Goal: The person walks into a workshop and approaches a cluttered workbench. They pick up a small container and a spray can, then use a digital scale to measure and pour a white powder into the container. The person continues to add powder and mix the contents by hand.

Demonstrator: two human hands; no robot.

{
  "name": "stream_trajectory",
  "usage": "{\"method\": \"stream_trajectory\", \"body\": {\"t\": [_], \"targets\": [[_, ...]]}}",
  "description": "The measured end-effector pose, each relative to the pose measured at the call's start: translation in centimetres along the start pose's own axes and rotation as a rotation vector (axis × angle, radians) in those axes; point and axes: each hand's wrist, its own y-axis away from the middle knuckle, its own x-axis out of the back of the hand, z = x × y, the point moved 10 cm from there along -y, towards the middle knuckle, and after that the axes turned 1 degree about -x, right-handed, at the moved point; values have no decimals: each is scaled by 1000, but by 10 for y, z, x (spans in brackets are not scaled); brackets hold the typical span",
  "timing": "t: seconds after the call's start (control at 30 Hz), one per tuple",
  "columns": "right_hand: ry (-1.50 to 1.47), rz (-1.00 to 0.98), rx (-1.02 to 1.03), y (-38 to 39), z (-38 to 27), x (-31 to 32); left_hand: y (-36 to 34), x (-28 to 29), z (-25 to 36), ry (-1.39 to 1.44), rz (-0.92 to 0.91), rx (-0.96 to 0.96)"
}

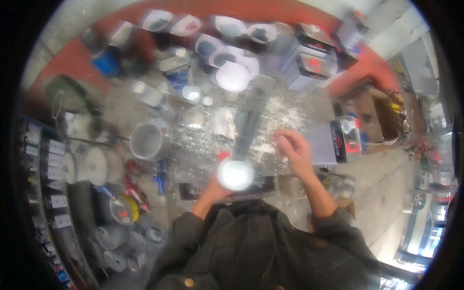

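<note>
My left hand [217,187] is wrapped around a white cup [235,174], held upright close to my body at the near edge of the workbench [188,164]. The cup's inside looks bright white; what it contains cannot be made out. A small red cap-like thing [223,154] shows just beyond the cup. To the right, my right hand [296,149] hovers over the bench, fingers half bent and apart, with nothing visible in them. A long dark strip [249,123] stretches across the bench between the hands. The picture is blurred.
A grey bucket [146,141] and a round lid [194,118] stand at left. White paper cones [233,77] line the back, near a white-and-blue jug [178,72]. Metal cans [338,140] stand at right beside a cardboard box [379,116]. A shelf [50,169] borders the far left.
</note>
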Motion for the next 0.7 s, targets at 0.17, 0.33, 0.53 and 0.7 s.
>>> {"method": "stream_trajectory", "body": {"t": [0.17,0.33,0.53,0.7], "targets": [[780,-413,-57,51,145,-17,67,28,-60,-178,138,11],[1070,-847,52,123,226,-76,152,56,-49,-295,347,141],[1215,-811,24,152,285,-112,207,80,-18,-137,462,113],[1331,-646,9,149,331,-112,239,96,1,-159,452,48]]}}
